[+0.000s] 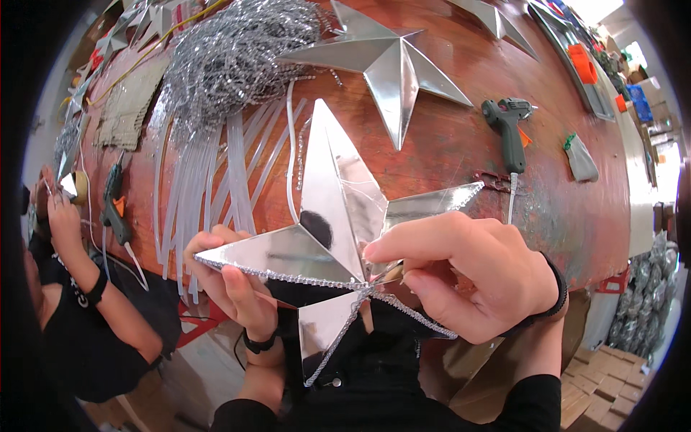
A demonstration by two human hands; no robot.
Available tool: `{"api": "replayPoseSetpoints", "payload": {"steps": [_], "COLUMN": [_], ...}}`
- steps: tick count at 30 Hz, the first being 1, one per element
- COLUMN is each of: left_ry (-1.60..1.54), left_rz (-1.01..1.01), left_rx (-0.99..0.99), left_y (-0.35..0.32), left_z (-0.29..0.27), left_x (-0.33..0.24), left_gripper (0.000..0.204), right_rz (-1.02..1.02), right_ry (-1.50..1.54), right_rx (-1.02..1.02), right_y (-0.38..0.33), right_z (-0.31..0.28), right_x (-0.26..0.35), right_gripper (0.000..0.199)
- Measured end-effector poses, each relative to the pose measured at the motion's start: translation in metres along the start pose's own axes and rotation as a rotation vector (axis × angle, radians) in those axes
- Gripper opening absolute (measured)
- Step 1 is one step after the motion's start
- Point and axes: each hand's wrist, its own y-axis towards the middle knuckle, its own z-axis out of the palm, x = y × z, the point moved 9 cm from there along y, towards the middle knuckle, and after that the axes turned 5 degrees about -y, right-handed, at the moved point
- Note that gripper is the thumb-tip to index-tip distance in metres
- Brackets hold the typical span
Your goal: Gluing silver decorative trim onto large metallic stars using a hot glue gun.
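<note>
A mirror-like silver five-pointed star [327, 209] is held up in front of me, over the table's near edge. My left hand [237, 288] grips its left point between thumb and fingers. Silver beaded trim [288, 279] follows ridges on the left and both lower points and meets at the centre. My right hand [475, 277] is closed in a pinch beside the centre, its index fingertip against the star's face. Whatever lies between that thumb and finger is too small to tell. Part of the right-hand points is covered by this hand.
Beyond the star lie a heap of silver bead garland [230, 57], clear glue sticks [194, 187] and another silver star [392, 68]. A glue gun [511, 129] rests at right, beside a small pouch [580, 158]. Another glue gun [115, 205] lies left, near another person's arm [119, 309].
</note>
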Motion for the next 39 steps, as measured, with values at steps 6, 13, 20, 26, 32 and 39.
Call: {"api": "replayPoseSetpoints", "payload": {"steps": [6,13,20,26,32,39], "left_ry": [0.014,-0.011,-0.055,-0.042,-0.036,-0.037], "left_rz": [-0.018,0.029,0.025,0.032,0.027,0.021], "left_rx": [0.015,0.068,0.087,0.094,0.066,0.078], "left_y": [0.000,0.001,0.000,0.001,0.000,0.000], "left_z": [-0.006,0.000,-0.001,0.000,-0.005,-0.003], "left_x": [0.003,-0.002,0.000,0.000,0.000,0.001], "left_gripper": [0.042,0.033,0.033,0.033,0.035,0.034], "right_rz": [-0.043,0.061,0.039,0.168,0.060,0.092], "right_ry": [-0.062,-0.041,0.063,0.086,0.085,0.084], "right_rx": [-0.085,-0.050,-0.019,-0.044,-0.027,-0.003], "right_y": [0.004,0.000,0.001,0.000,0.004,0.002], "right_z": [0.004,0.007,0.008,0.009,0.010,0.009], "right_x": [0.001,-0.006,-0.010,-0.011,-0.014,-0.016], "right_gripper": [0.030,0.026,0.028,0.027,0.032,0.033]}}
